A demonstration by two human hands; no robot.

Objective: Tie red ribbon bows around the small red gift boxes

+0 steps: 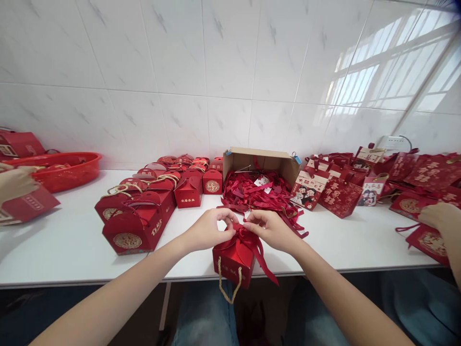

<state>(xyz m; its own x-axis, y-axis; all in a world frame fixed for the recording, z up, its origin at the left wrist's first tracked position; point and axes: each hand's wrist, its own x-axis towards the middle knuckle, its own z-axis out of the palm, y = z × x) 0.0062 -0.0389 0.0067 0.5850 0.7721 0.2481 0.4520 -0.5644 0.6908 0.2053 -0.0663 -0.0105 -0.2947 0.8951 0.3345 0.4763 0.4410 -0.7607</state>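
The left hand (211,229) has its thumb and forefinger brought together on the red ribbon (244,235); the right hand (272,230) meets it from the other side, its thumb and fingertips likewise closed on the satin loops. The ribbon lies between the two sets of fingertips, so neither hand is clearly nearer, and the forearms slant in from both sides toward it. One long, limp tail slides off to the right of the knot.

Directly under the fingertips is the small red box (232,266), at the table's near edge, straight in front of the person. Its folded card is smooth and slightly glossy, with flaps curving up toward the bow; the hands hide part of the top, so its long axis cannot be told surely. A twisted, straw-coloured cord handle (230,298) droops from the front in a U.

Beyond the hands, an open cardboard carton (261,154) of matt brown board spills a tangled ribbon heap (252,190) onto the white table (72,250). Left of it stand finished-looking red gable boxes (144,230) with rounded flaps and gold print; right of it, a flat-sided gift bag (309,189) bears a cartoon couple. Farther out, a shiny red basin (81,168) sits at the left, and a co-worker's hand (437,216) rests over more red packages at the right.
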